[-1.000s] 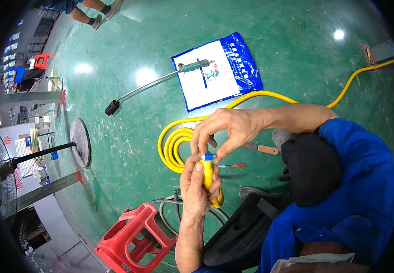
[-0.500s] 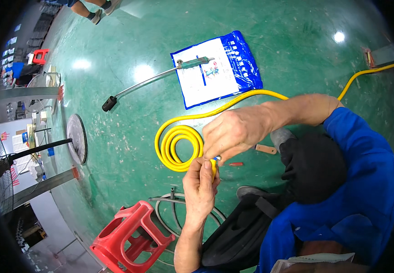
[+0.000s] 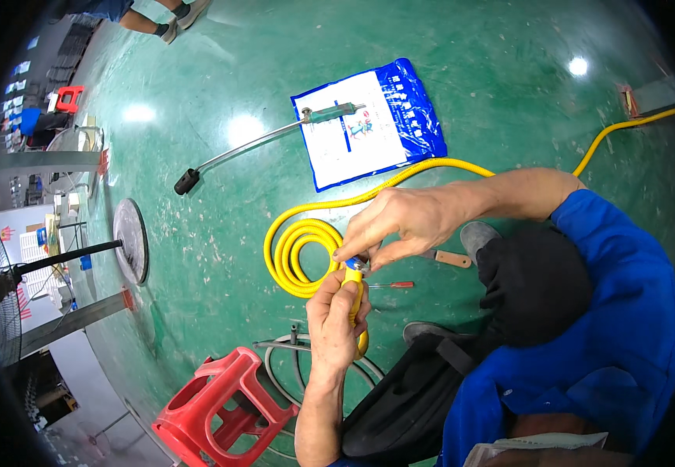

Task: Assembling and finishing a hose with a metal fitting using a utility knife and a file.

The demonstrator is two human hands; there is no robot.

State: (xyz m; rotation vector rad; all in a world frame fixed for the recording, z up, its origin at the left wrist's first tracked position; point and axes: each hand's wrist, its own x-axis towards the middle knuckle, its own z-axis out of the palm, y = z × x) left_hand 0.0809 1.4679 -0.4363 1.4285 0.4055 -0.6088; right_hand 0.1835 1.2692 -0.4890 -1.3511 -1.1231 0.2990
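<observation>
Got the end of the yellow hose (image 3: 353,300) gripped upright in my left hand (image 3: 336,323), and my right hand (image 3: 404,222) is pinching the little metal-and-blue fitting (image 3: 355,265) right at its tip. Looks like the fitting's seated but I'd guess not snug yet. Rest of the hose is coiled on the green floor (image 3: 221,257), spray lance (image 3: 263,140) untouched.

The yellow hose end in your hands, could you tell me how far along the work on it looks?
Laid out: the rest of the yellow hose lies coiled on the green floor, with a metal spray lance and a blue-and-white bag beyond. In hand: the left hand grips the hose end while the right hand pinches a small blue-and-metal fitting at its tip. Left: the lance lies unattached.
</observation>
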